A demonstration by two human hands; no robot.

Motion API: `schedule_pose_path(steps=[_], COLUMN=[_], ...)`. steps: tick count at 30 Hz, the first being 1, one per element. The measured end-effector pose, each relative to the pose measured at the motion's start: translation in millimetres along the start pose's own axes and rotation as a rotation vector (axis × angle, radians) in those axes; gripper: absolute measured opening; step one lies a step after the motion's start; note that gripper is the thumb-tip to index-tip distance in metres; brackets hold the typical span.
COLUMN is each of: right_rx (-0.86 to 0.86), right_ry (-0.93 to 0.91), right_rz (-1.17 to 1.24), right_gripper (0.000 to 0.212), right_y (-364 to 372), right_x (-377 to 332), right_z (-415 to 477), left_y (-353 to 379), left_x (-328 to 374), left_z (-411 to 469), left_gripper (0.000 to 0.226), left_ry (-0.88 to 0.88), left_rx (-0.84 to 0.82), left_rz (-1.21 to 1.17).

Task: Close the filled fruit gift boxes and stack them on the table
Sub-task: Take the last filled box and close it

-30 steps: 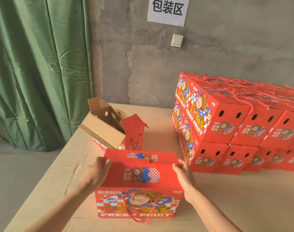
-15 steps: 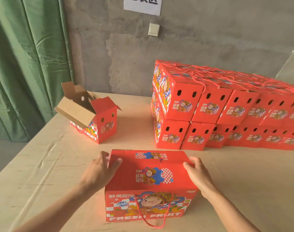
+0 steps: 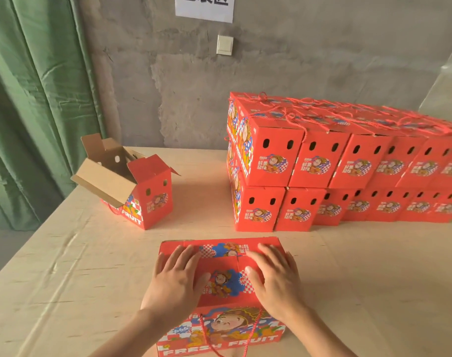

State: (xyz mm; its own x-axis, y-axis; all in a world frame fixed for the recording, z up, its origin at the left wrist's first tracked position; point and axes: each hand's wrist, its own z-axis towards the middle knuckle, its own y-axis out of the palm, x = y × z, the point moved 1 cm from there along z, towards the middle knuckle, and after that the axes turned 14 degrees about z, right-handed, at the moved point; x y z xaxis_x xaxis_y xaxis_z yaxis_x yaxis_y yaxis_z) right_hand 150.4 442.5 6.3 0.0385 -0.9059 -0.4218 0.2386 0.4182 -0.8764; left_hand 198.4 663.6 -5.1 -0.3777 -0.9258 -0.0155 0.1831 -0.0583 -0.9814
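A red fruit gift box with a cartoon print and "FRESH FRUIT" on its front stands on the table right before me, its top flaps folded down. My left hand lies flat on the left half of the lid, fingers spread. My right hand lies flat on the right half in the same way. A red rope handle hangs down the front face. Behind it, at the right, stands a two-tier stack of closed red boxes.
An open red box with raised brown flaps stands at the table's left, near the edge. The pale wooden table runs up to a grey concrete wall. A green curtain hangs at the left.
Both hands have moved from the sides of the near box onto its lid and now press flat on it. The view has dropped and shifted left.
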Motion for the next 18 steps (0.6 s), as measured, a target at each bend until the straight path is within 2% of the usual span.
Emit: schedule_pose_path(steps=[4, 9, 13, 15, 18], right_rx=[0.161, 0.278, 0.281, 0.247, 0.2], right_ry=[-0.003, -0.006, -0.024, -0.026, -0.101], right_rz=[0.062, 0.06, 0.111, 0.139, 0.163], right_gripper=[0.041, 0.043, 0.044, 0.049, 0.052], right_y=[-2, -3, -10, -15, -30], right_x=[-8, -12, -13, -12, -4], right_z=[-2, -7, -11, -13, -18], left_y=[-8, -11, -23, -31, -46], left_x=[2, -1, -3, -9, -29], left_z=[-1, -8, -11, -7, 8], left_gripper=[0.092, 0.07, 0.07, 0.065, 0.043], left_ry=[0.012, 0.134, 0.155, 0.155, 0.038], left_rx=[-0.003, 0.156, 0.208, 0.222, 0.207], left_rz=[-0.027, -0.017, -0.102, -0.203, -0.539])
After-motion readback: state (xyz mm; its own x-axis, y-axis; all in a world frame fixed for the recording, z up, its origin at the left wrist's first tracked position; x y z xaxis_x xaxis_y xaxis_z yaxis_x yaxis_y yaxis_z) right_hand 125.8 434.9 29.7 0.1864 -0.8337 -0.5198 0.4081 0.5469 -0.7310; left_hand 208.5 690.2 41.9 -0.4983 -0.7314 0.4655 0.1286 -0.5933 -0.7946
